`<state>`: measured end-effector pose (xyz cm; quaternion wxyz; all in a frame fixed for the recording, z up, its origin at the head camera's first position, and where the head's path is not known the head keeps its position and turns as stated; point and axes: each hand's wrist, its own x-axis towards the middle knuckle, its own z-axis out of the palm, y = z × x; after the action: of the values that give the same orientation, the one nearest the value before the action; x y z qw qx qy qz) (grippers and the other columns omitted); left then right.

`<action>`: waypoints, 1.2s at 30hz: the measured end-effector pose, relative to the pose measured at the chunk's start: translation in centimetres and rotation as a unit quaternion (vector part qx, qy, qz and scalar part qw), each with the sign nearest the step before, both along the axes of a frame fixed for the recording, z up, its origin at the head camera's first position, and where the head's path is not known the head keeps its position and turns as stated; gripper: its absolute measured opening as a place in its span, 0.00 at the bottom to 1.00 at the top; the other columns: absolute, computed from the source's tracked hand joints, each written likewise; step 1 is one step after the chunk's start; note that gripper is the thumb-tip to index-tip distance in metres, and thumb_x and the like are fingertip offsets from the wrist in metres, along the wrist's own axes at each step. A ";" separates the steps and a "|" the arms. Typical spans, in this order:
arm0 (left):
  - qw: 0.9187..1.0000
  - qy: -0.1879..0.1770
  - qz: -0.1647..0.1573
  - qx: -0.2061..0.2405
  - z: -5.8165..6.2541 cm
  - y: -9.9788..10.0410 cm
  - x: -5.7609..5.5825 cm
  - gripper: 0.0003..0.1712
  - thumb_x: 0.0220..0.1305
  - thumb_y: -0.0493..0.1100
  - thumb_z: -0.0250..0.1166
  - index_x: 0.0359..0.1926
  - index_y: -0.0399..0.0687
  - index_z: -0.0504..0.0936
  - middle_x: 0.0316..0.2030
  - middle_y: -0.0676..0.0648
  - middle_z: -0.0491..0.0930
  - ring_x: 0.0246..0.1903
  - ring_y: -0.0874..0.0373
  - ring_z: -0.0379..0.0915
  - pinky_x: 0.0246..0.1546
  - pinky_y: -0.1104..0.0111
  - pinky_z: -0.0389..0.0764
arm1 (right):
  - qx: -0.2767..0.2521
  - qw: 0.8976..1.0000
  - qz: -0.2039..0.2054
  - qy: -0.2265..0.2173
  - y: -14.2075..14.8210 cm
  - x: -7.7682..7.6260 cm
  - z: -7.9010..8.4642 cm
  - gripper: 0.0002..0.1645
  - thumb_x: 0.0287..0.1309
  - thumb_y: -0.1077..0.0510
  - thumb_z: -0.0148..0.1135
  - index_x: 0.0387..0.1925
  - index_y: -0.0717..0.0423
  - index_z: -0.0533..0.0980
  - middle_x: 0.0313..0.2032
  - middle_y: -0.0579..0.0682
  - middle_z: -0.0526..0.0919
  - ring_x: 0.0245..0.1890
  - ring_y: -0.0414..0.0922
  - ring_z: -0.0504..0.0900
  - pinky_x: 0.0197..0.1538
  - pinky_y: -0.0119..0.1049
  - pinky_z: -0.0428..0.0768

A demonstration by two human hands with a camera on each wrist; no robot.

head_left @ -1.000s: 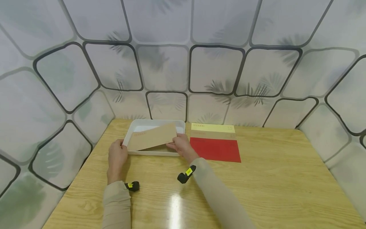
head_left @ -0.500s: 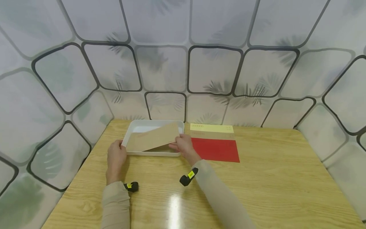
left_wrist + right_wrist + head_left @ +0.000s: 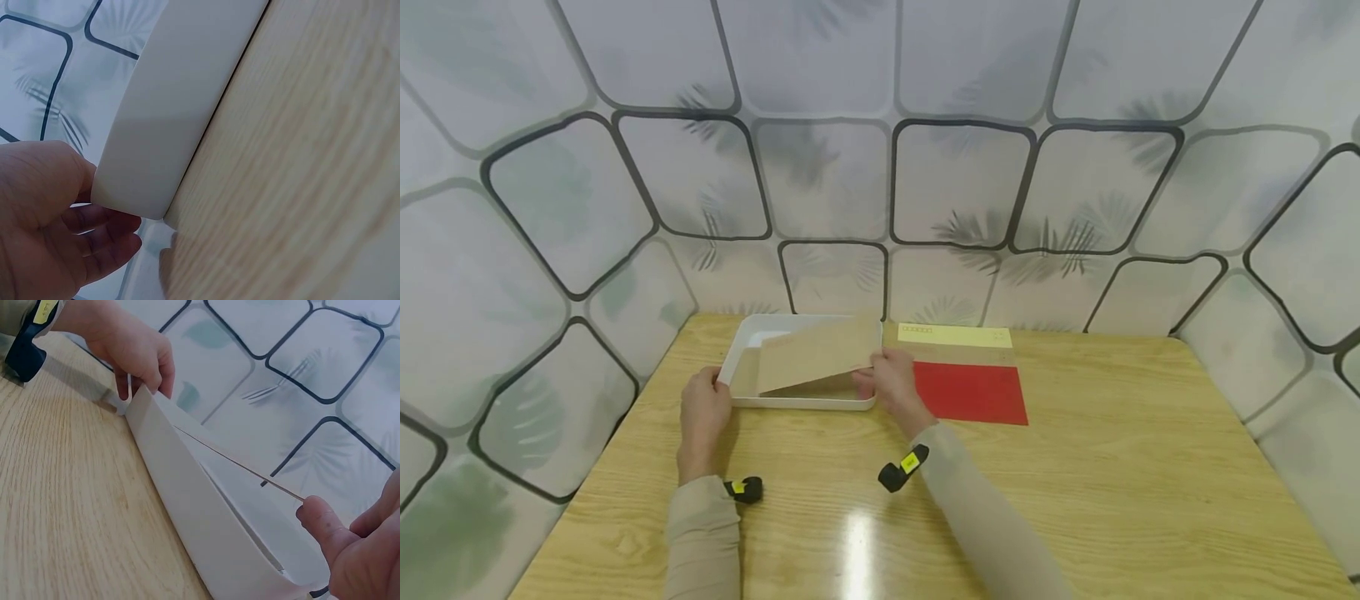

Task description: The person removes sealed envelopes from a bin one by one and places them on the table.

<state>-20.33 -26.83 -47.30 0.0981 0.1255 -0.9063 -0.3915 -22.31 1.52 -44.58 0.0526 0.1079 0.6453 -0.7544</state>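
A brown envelope [image 3: 820,354] slants over the white tray [image 3: 805,403], its right end raised. My right hand [image 3: 897,387] pinches its near right corner. In the right wrist view, the envelope [image 3: 250,470] shows edge-on, with its far end down inside the tray and the thumb of my right hand [image 3: 369,556] on the near end. Beneath it another brown envelope [image 3: 745,375] lies in the tray, mostly covered. My left hand [image 3: 705,417] grips the tray's front left corner. The left wrist view shows that hand [image 3: 56,219] at the end of the tray wall [image 3: 169,119].
Right of the tray lie a yellow envelope [image 3: 955,335], a brown envelope [image 3: 973,356] and a red envelope [image 3: 973,393], one below the other and close together. The wooden table [image 3: 1112,467] extends right and forward. A patterned wall [image 3: 955,183] stands behind.
My right hand has drawn the upper brown envelope to the right, uncovering the left part of the envelope beneath. The left hand stays at the tray corner.
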 end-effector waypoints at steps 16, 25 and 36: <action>1.000 0.006 -0.003 -0.003 0.0 0.2 0.1 0.22 0.72 0.34 0.44 0.61 0.26 0.72 0.54 0.26 0.75 0.50 0.36 0.73 0.51 0.44 0.73 | -0.106 0.993 -0.041 0.013 4.1 1.8 0.1 0.22 0.72 0.68 0.45 0.62 0.75 0.69 0.56 0.72 0.77 0.47 0.57 0.85 0.49 0.44 0.83; 1.000 0.006 -0.012 -0.001 0.1 0.3 0.2 0.23 0.72 0.33 0.43 0.62 0.25 0.70 0.55 0.26 0.74 0.51 0.36 0.72 0.52 0.44 0.73 | -0.115 0.992 -0.056 0.011 6.7 3.1 -0.3 0.23 0.74 0.66 0.45 0.65 0.75 0.66 0.58 0.74 0.75 0.39 0.46 0.88 0.43 0.36 0.85; 1.000 0.019 -0.002 -0.017 0.0 0.2 0.2 0.22 0.70 0.32 0.45 0.59 0.25 0.72 0.53 0.25 0.75 0.51 0.33 0.73 0.51 0.43 0.73 | -0.123 0.989 -0.079 0.003 9.7 4.3 -0.4 0.24 0.73 0.65 0.47 0.65 0.73 0.66 0.55 0.67 0.79 0.35 0.43 0.88 0.41 0.35 0.85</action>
<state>-20.11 -26.66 -47.31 0.1168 0.1144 -0.9112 -0.3782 -18.02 11.23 -44.95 0.0036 0.1487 0.5373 -0.8301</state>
